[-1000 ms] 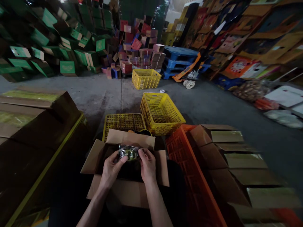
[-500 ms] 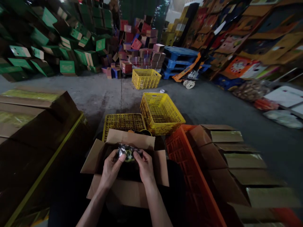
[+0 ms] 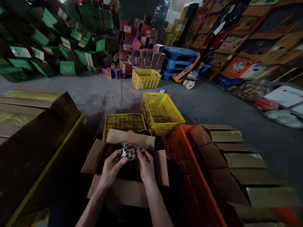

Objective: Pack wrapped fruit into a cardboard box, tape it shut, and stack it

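Note:
A small clear plastic packet [image 3: 130,153] with something yellow-green and dark inside is held up over the open cardboard box [image 3: 129,192]. What exactly the packet contains is too dim to tell. My left hand [image 3: 111,167] pinches its left edge between thumb and fingers. At the other edge, my right hand [image 3: 146,165] grips it with thumb and fingertips. The box stands in front of my body with its flaps folded outward, and its dark inside is mostly hidden below my hands.
Cardboard boxes [image 3: 35,126] are stacked at the left. An orange crate [image 3: 187,157] full of taped boxes [image 3: 227,145] stands at the right. Ahead are an upturned yellow crate [image 3: 124,119], an open yellow crate [image 3: 161,110], another farther off [image 3: 146,78] and a pallet jack [image 3: 189,71].
The packet has shifted slightly to the right and turned flatter towards me. My left thumb has slid to its lower left edge, showing more of the yellow-green contents.

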The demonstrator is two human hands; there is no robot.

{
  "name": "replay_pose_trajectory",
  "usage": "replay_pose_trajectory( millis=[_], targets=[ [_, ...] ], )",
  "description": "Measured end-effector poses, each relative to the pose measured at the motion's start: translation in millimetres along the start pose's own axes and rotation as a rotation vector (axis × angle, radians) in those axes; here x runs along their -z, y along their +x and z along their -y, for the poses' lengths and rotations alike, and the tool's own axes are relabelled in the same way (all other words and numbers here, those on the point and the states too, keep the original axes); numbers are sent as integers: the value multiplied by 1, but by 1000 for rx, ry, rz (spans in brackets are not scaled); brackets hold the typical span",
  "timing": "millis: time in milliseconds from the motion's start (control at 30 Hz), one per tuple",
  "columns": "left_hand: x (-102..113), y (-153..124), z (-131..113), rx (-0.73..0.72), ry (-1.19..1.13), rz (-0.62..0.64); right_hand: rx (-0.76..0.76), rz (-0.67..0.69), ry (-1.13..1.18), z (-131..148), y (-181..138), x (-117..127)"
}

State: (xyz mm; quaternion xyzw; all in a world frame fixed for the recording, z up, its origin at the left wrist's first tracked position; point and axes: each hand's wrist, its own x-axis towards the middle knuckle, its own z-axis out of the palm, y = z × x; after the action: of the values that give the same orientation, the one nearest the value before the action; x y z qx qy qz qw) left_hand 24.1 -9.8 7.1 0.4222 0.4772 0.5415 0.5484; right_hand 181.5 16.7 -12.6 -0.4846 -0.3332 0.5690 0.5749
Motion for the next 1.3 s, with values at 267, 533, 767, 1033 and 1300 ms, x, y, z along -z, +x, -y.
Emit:
replay_pose_trajectory(
  millis=[267, 533, 767, 1033, 1300],
  targets=[
    [1, -2, -1, -11, 38, -4, 13, 5, -53, -3, 3, 1],
    [2, -2, 3, -48, 19, 2, 94, 66, -15, 13, -1, -5],
    [1, -1, 0, -28, -29, -48, 58, 61, -53, 6, 0, 0],
    [0, -4, -4, -37, 37, 67, 99, 113, -135, 12, -3, -5],
    [1, -5, -10, -24, 227, 137, 149, 124, -242, 14, -8, -4]
  ],
)
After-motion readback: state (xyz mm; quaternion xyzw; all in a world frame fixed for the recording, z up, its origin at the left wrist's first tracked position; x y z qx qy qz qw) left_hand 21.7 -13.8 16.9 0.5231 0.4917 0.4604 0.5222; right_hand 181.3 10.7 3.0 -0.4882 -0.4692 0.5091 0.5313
